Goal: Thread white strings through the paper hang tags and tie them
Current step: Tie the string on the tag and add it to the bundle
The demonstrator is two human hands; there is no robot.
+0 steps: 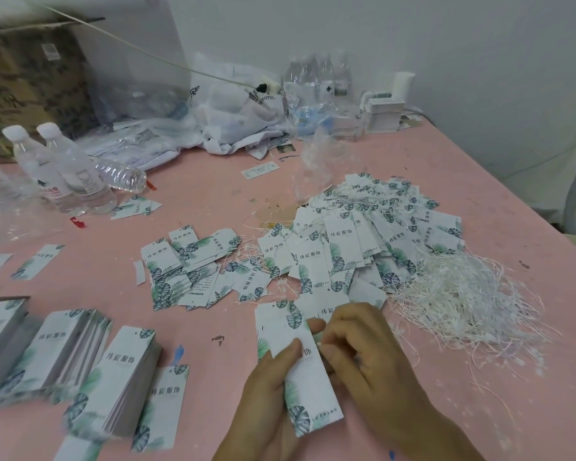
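My left hand (270, 387) holds a white hang tag (313, 400) with green leaf print, thumb on its face. My right hand (363, 354) has its fingers curled at the tag's upper edge, pinching something small there; whether it is a string I cannot tell. A tangled heap of white strings (463, 301) lies on the pink table to the right of my hands. Beyond my hands spreads a big pile of tags (363, 241) with strings among them. A smaller pile of tags (187, 267) lies left of centre.
Neat stacks of tags (120, 377) stand at the front left. Water bottles (64, 168) stand and lie at the left. Plastic bags (233, 108), more bottles and a white box (383, 111) crowd the back by the wall. The table's right edge (546, 211) runs diagonally.
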